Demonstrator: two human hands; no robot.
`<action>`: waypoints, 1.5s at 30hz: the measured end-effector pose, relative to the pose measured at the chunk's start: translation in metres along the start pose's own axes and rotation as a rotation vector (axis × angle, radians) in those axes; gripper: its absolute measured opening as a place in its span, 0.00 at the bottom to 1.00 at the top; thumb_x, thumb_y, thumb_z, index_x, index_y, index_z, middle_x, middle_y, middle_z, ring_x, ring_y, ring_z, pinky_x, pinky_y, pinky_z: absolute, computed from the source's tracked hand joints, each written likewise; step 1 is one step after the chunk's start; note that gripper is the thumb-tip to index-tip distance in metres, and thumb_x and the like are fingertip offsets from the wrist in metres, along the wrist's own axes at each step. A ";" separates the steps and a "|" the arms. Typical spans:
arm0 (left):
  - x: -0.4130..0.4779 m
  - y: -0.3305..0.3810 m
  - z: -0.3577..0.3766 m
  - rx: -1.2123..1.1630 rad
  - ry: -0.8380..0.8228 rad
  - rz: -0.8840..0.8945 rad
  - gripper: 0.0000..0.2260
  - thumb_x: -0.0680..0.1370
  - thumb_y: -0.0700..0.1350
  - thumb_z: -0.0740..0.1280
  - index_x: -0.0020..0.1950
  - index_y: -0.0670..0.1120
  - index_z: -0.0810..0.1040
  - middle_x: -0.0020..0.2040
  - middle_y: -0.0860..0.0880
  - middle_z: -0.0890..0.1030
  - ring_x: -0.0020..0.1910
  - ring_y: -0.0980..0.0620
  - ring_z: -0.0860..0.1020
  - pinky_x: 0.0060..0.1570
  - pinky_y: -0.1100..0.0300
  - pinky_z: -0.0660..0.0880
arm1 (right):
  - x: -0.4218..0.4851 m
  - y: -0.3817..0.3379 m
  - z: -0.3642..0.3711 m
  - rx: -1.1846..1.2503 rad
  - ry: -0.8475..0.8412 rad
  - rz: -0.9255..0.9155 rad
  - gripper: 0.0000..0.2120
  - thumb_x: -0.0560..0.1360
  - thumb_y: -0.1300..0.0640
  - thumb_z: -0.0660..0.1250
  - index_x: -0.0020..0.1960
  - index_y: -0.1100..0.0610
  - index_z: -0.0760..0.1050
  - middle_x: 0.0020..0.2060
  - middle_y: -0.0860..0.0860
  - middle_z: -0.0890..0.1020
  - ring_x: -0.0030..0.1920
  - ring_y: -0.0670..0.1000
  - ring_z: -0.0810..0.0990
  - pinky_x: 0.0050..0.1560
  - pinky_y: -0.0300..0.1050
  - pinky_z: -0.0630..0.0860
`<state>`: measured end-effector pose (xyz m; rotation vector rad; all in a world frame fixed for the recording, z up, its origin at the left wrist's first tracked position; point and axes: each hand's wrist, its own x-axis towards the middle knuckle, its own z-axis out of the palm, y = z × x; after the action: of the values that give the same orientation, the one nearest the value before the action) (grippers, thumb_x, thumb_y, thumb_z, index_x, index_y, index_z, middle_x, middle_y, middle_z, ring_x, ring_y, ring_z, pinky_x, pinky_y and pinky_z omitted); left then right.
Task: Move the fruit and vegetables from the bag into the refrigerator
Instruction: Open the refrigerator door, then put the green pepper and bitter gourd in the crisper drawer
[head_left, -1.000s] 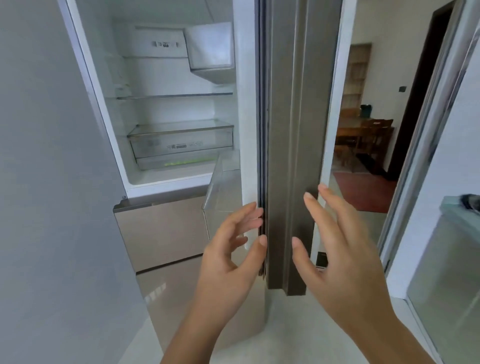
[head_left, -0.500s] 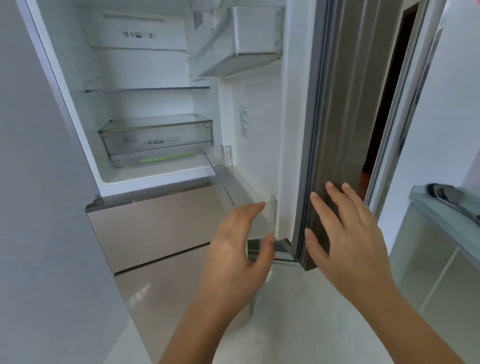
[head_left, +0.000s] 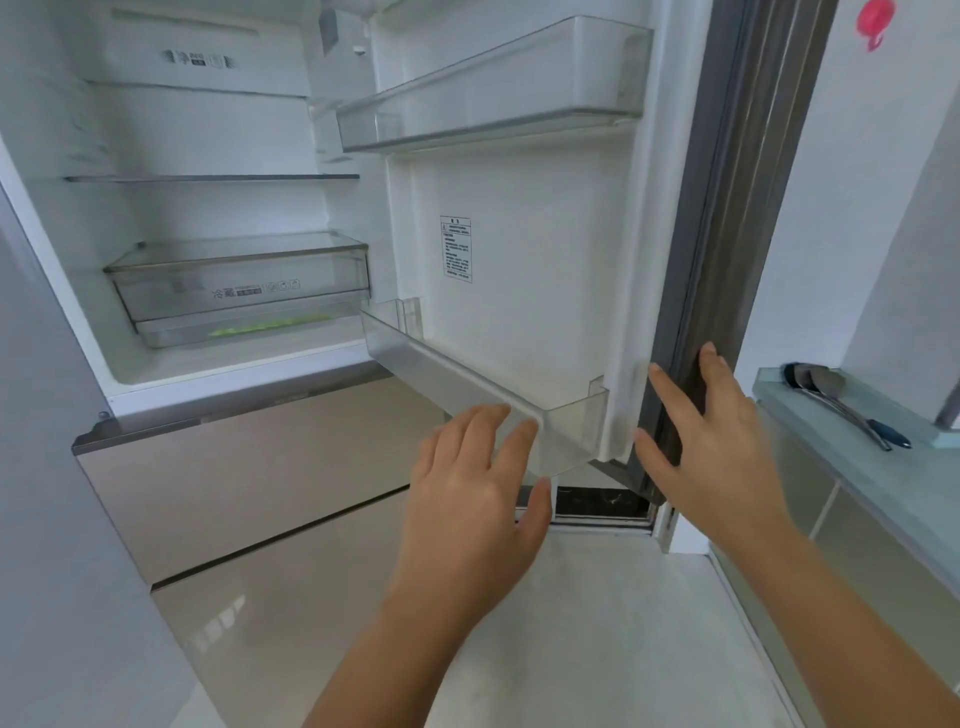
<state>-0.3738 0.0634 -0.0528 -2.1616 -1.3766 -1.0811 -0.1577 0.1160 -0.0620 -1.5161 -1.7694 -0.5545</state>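
Note:
The refrigerator (head_left: 218, 130) stands open in front of me, its white inside lit. One glass shelf (head_left: 208, 177) crosses the middle, and a clear crisper drawer (head_left: 239, 283) sits below it with something green showing underneath. The door (head_left: 524, 249) is swung wide to the right. My right hand (head_left: 711, 441) lies flat on the door's grey outer edge, fingers spread. My left hand (head_left: 478, 493) hovers with fingers apart just under the clear lower door bin (head_left: 457, 379). No bag, fruit or vegetables are in sight.
An upper door bin (head_left: 488, 93) is mounted on the door. Two beige lower drawers (head_left: 249, 478) are closed. A pale glass counter (head_left: 852, 436) at right carries dark-handled utensils (head_left: 841, 405). A grey wall (head_left: 47, 519) is on the left, pale floor below.
The door has swung further open to the right, showing its whole inner side. My right hand has followed its edge, and my view has moved closer to the fridge.

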 end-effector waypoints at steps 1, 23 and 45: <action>0.002 0.000 0.002 0.005 -0.008 0.004 0.19 0.73 0.52 0.58 0.58 0.43 0.77 0.56 0.43 0.79 0.55 0.43 0.77 0.55 0.50 0.72 | 0.002 0.004 0.002 0.006 -0.001 0.013 0.27 0.70 0.54 0.70 0.67 0.60 0.69 0.68 0.71 0.62 0.66 0.69 0.65 0.58 0.69 0.68; 0.020 -0.011 0.026 -0.024 0.011 0.033 0.18 0.72 0.51 0.60 0.56 0.43 0.79 0.55 0.44 0.80 0.55 0.44 0.78 0.56 0.51 0.71 | 0.022 0.043 0.019 -0.073 -0.119 0.210 0.24 0.71 0.56 0.69 0.64 0.62 0.71 0.68 0.65 0.67 0.68 0.66 0.64 0.61 0.70 0.64; -0.034 0.033 0.026 -0.672 -0.125 0.478 0.15 0.72 0.49 0.61 0.51 0.42 0.81 0.51 0.45 0.81 0.51 0.44 0.78 0.51 0.50 0.73 | -0.143 -0.126 -0.103 -0.556 -0.063 0.582 0.21 0.71 0.50 0.57 0.56 0.59 0.77 0.52 0.55 0.82 0.55 0.57 0.79 0.55 0.62 0.74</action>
<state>-0.3420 0.0439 -0.0922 -2.8561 -0.4914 -1.3435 -0.2485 -0.0792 -0.0877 -2.3344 -1.1600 -0.7294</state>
